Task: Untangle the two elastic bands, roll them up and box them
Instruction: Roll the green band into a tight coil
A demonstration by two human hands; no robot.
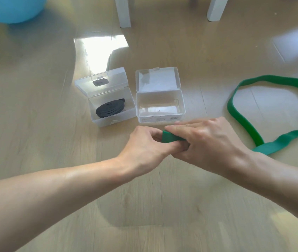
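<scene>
A green elastic band lies in a wide loop on the wooden floor at the right, its tail running under my right wrist. Its folded end sits between both hands just in front of the boxes. My left hand pinches that end from the left, and my right hand grips it from above. A rolled black band lies inside the left clear box, whose lid stands open. The right clear box holds nothing and its lid is open too.
Two white furniture legs stand at the far side of the floor. A large blue ball sits at the top left. Bright sun patches fall on the floor behind the boxes.
</scene>
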